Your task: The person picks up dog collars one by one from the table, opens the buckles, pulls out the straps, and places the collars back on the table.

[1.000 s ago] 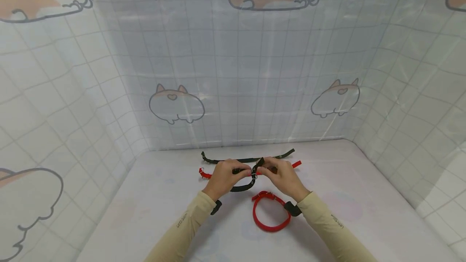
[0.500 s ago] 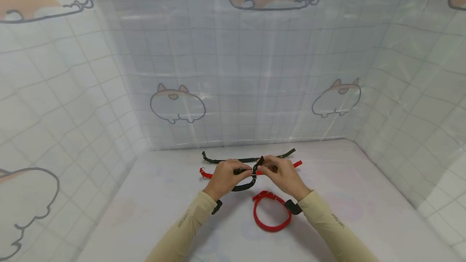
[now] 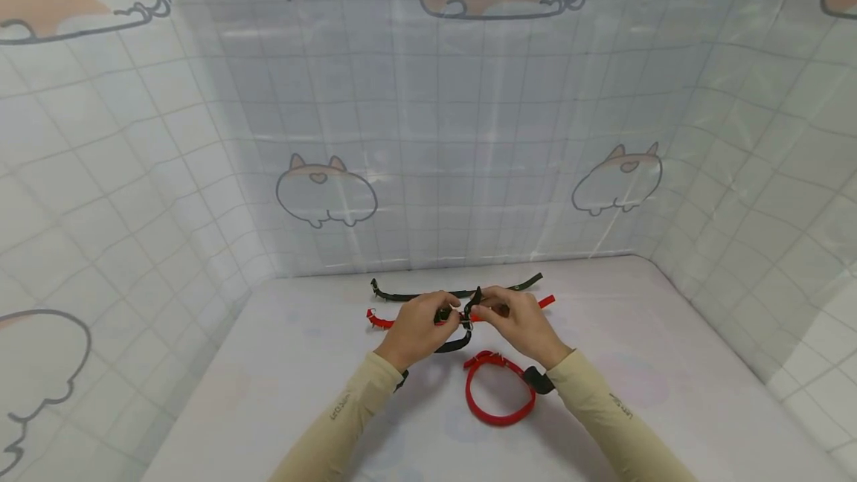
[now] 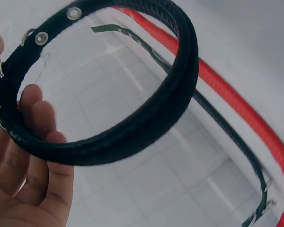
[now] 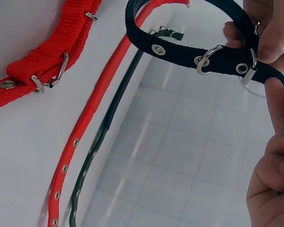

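Both hands work on a black collar (image 4: 132,137) bent into a loop, with metal eyelets, a D-ring (image 5: 209,60) and a buckle (image 5: 250,71). My left hand (image 3: 416,327) holds it beside the buckle, the loop hanging below its fingers. In the right wrist view the strap passes through the buckle, and my right hand (image 3: 521,322) pinches the free end between thumb and fingers. That end points upward between the hands in the head view. Nearer the body, a red collar (image 3: 498,420) lies on the table as a buckled ring.
Behind the hands, a second red collar (image 3: 379,323) lies stretched out across the table (image 3: 268,393). Farther back is a dark green collar (image 3: 405,297), also laid out straight. Walls of white gridded sheeting (image 3: 462,132) with dog drawings enclose the back and sides.
My left fingers have shifted and parted slightly at the buckle, and the black loop has turned a little. The free end tilts slightly differently in my right hand. The other collars stay put.
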Demonstrator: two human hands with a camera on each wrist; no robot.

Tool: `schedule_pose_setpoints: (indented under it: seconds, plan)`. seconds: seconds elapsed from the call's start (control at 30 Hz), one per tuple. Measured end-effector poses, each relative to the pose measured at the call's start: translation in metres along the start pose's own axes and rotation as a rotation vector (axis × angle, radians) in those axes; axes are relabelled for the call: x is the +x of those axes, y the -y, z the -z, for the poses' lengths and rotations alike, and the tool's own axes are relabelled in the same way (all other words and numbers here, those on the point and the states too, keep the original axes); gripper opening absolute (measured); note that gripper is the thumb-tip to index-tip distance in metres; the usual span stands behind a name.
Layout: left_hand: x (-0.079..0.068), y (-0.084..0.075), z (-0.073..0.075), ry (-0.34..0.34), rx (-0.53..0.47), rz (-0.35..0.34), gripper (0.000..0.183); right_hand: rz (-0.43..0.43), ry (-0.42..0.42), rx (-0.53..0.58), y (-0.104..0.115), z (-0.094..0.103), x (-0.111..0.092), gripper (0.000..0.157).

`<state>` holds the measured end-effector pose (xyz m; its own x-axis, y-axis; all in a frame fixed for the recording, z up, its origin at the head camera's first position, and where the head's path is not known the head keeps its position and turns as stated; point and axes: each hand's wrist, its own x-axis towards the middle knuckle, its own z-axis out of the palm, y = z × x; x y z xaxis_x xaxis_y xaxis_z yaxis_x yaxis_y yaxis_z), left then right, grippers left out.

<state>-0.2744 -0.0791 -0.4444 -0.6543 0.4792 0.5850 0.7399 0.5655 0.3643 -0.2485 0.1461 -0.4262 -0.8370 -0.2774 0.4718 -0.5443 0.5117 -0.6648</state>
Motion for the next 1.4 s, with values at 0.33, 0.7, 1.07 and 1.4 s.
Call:
schedule_pose_setpoints:
  seconds: [0.33, 0.7, 1.07, 1.4]
  plan:
    - [-0.0022, -0.0006, -0.0006, -0.023, 0.292, -0.221, 0.017, 0.014, -0.003, 0.032, 0.0003, -0.0002, 0.0013, 0.024]
    - [-0.0025, 0.0004, 0.0045, -0.024, 0.531, -0.347, 0.031, 0.024, 0.025, 0.082, 0.0005, -0.0001, 0.0017, 0.021]
    - [-0.0018, 0.0004, 0.0048, 0.006, 0.598, -0.404, 0.027, 0.059, 0.006, 0.024, -0.0014, -0.0028, 0.0020, 0.027]
    - [-0.0031, 0.0041, 0.0008, 0.000, 0.522, -0.399, 0.023, 0.106, -0.033, -0.019, -0.0029, -0.0031, 0.0008, 0.026]
